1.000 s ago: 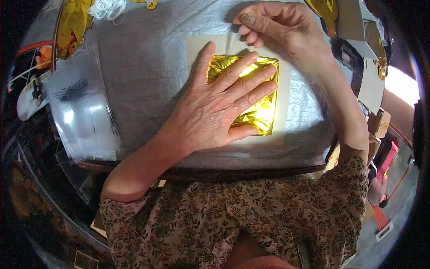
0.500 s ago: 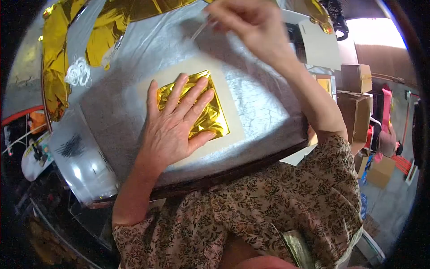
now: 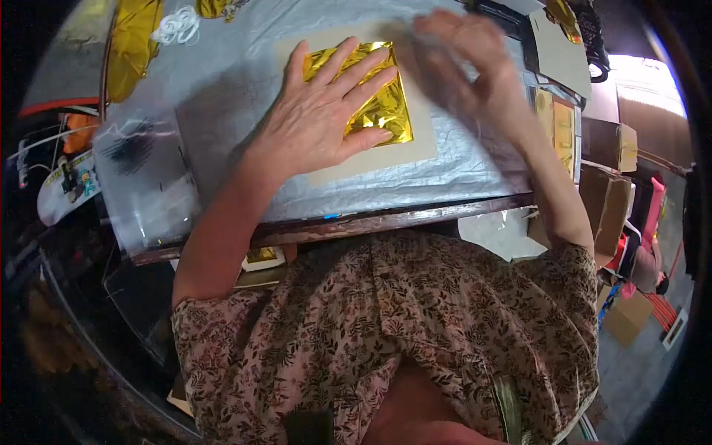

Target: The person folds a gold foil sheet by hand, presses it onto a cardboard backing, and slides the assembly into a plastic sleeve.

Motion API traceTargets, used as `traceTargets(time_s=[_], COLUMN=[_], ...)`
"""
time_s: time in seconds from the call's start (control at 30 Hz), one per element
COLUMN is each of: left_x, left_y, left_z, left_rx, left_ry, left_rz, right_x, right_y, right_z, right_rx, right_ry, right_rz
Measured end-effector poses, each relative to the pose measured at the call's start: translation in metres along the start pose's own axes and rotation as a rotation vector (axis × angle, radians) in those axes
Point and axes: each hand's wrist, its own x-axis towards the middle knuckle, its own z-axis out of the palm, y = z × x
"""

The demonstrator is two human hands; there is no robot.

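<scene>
My left hand (image 3: pixel 315 119) lies spread, palm down, over a square of shiny gold foil (image 3: pixel 393 111). Beneath the foil is a larger pale board (image 3: pixel 423 144) on the silvery table cover (image 3: pixel 282 196). My right hand (image 3: pixel 475 63) is raised to the right of the foil, apart from it and smeared by motion. Whether its fingers hold anything is too blurred to make out.
White string (image 3: pixel 176 27) lies coiled at the upper left beside gold foil sheeting (image 3: pixel 133 48). A clear plastic sheet (image 3: pixel 144 178) covers the table's left corner. Cardboard boxes (image 3: pixel 601 211) stand at the right, with a person (image 3: pixel 645 263) beyond them.
The head view has shifted, so the table sits higher in it. My right hand has come down toward the foil's right side. My left hand remains spread on the foil.
</scene>
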Motion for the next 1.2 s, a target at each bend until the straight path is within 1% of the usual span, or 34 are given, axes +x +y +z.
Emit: traceTargets(time_s=[0.07,0.1,0.17,0.27,0.47,0.5,0.57,0.6,0.7,0.73,0.8,0.83,0.9,0.93,1.0,1.07,1.2], left_x=[0.001,0.002,0.006,0.008,0.009,0.008,0.005,0.003,0.002,0.001,-0.001,-0.002,-0.004,-0.004,-0.006,-0.012,-0.020], left_y=[-0.005,-0.006,-0.009,-0.013,-0.017,-0.019,-0.018,-0.017,-0.015,-0.015,-0.014,-0.015,-0.015,-0.011,-0.011,-0.009,-0.020], left_z=[0.001,0.003,0.004,0.008,0.005,0.004,0.006,0.005,0.002,0.003,0.002,0.001,0.000,0.000,-0.005,-0.010,-0.013], left_rx=[0.027,0.041,0.054,0.070,0.049,0.007,-0.058,-0.060,-0.062,-0.064,-0.061,-0.079,-0.087,-0.080,-0.063,-0.088,-0.071], left_ry=[0.047,0.056,0.067,0.083,0.127,0.139,0.169,0.161,0.163,0.165,0.162,0.139,0.120,0.115,0.109,0.067,0.102], left_rz=[0.008,0.010,0.009,0.017,0.038,0.041,0.057,0.052,0.054,0.058,0.064,0.049,0.027,0.030,0.021,-0.003,-0.070], right_x=[0.001,-0.001,0.000,-0.001,-0.004,-0.005,-0.010,-0.009,0.003,0.003,0.000,-0.002,-0.012,-0.015,-0.014,-0.016,-0.009], right_y=[-0.018,-0.015,-0.007,0.001,0.002,0.002,-0.003,-0.005,-0.011,-0.001,0.028,0.018,-0.014,-0.015,-0.013,-0.017,-0.010], right_z=[0.022,0.030,0.041,0.048,0.048,0.049,0.051,0.048,0.028,0.043,0.083,0.073,0.039,0.036,0.038,0.038,0.035], right_rx=[0.073,0.064,0.190,0.123,0.135,0.143,0.125,0.134,0.237,0.241,-0.290,-0.289,-0.042,-0.045,-0.067,-0.048,-0.050], right_ry=[-0.153,-0.145,-0.183,-0.190,-0.185,-0.190,-0.077,-0.078,-0.411,-0.411,0.380,0.385,-0.227,-0.216,-0.292,-0.291,-0.305], right_rz=[0.017,0.010,0.075,0.094,0.070,0.074,-0.002,0.000,0.011,0.009,-0.626,-0.629,-0.116,-0.124,-0.090,-0.080,-0.075])
